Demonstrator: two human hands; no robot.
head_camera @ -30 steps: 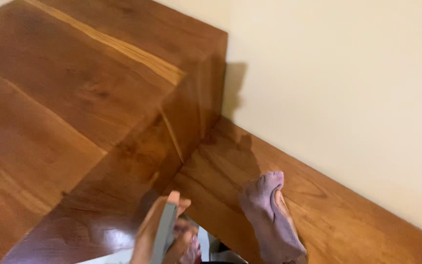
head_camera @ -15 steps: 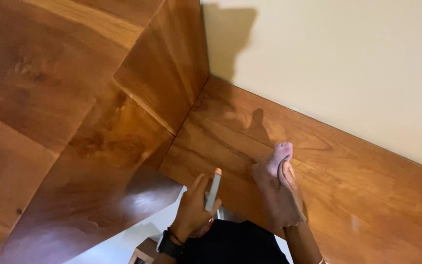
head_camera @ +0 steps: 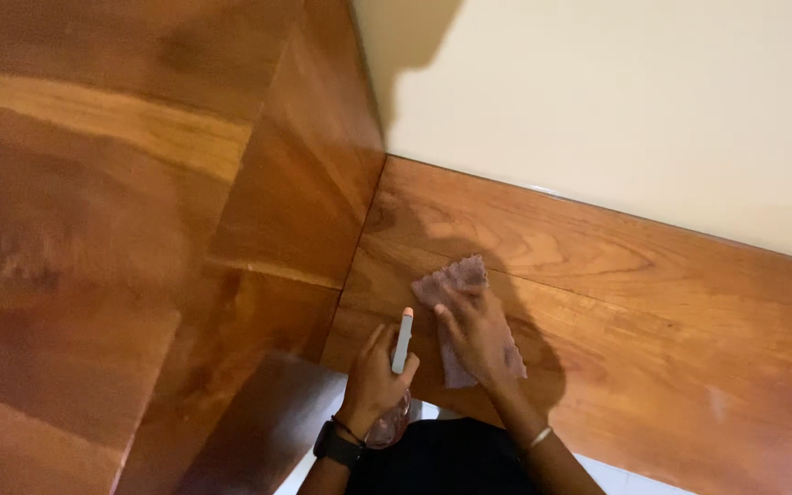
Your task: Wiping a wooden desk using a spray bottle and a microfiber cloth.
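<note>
Against the polished brown wooden panel [head_camera: 616, 275], one mauve cloth [head_camera: 456, 280] lies under the flat, open right hand [head_camera: 474, 335]; just left, the left hand [head_camera: 373, 376] grips one slim pink-capped spray bottle [head_camera: 402, 339].

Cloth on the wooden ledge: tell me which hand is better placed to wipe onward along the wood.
Right. The right hand already lies flat on the purple cloth, pressing it against the wooden ledge. The left hand is occupied, its fingers wrapped around a spray bottle, off the cloth.
</note>
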